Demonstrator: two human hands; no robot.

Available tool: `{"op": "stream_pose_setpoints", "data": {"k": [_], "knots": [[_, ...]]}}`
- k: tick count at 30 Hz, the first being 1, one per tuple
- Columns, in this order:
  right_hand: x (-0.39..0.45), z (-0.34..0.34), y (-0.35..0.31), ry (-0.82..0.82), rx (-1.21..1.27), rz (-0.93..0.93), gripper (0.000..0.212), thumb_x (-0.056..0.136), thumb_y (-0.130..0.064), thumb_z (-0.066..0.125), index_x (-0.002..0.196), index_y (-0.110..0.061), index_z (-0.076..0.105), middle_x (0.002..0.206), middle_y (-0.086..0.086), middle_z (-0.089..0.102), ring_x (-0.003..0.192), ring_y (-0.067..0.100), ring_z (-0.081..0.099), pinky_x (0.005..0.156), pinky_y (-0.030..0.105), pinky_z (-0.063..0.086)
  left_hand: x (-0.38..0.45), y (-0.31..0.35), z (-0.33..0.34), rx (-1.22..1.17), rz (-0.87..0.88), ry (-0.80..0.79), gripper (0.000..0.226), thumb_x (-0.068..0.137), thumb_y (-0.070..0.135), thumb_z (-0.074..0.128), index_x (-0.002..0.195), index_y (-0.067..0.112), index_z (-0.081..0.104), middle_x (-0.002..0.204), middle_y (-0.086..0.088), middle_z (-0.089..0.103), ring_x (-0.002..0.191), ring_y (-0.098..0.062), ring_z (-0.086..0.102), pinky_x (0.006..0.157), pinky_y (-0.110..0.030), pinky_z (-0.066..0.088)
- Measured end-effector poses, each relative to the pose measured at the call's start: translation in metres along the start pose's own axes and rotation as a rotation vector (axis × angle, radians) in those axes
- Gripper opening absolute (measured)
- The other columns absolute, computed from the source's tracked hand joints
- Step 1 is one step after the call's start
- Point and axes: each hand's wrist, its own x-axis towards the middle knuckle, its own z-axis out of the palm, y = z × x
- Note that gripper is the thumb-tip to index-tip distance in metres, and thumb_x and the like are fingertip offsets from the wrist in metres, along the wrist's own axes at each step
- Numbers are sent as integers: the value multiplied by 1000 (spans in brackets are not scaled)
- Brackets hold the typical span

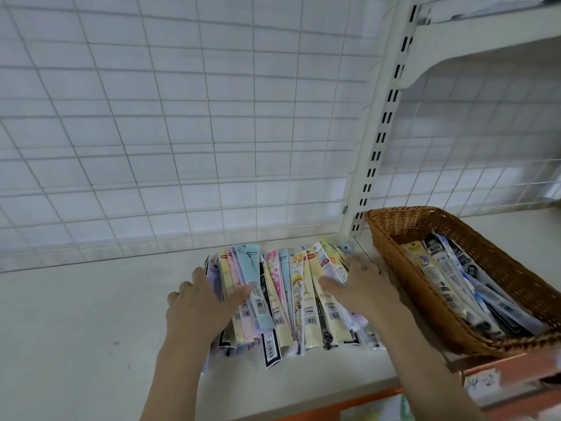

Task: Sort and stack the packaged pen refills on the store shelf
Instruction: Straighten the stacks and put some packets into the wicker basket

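Observation:
A row of several long, narrow refill packets (291, 296) in pastel colours lies side by side on the white shelf (85, 314), running front to back. My left hand (200, 305) rests flat on the left end of the row, its thumb lying over a light blue packet (255, 281). At the right end, my right hand (361, 287) presses down with straight fingers, thumb over a cream packet. Both hands flank the pile from its two sides. Neither hand grips a packet.
A brown wicker basket (394, 235) holding several more refill packets stands on the shelf to the right, close to my right wrist. A white wire grid (182, 117) backs the shelf. A slotted upright post (379, 138) rises behind the basket. The shelf's front edge is orange.

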Motion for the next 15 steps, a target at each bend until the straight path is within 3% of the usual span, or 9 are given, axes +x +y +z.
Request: {"op": "stream_pose_setpoints", "data": {"k": [4, 9, 15], "knots": [[2, 6, 0, 72, 52, 29, 82, 87, -65, 36, 145, -10, 21, 146, 16, 30, 129, 35, 36, 99, 42, 37, -1, 7, -1, -88, -3, -3, 76, 74, 65, 59, 118, 5, 40, 107, -11, 52, 102, -29, 52, 91, -39, 42], [0, -4, 6, 64, 182, 69, 76, 88, -63, 38, 142, -10, 30, 135, 17, 47, 120, 33, 48, 98, 41, 44, -2, 7, -6, -137, -27, -29, 63, 73, 64, 61, 96, 9, 39, 95, -8, 50, 88, -24, 50, 74, -32, 41], [-12, -13, 5, 28, 94, 16, 69, 86, -57, 50, 134, -8, 42, 109, 11, 61, 108, 29, 56, 92, 39, 48, 0, 8, -9, -118, -6, -115, 66, 70, 63, 66, 96, 8, 41, 96, -9, 54, 90, -26, 53, 72, -32, 41]]}}
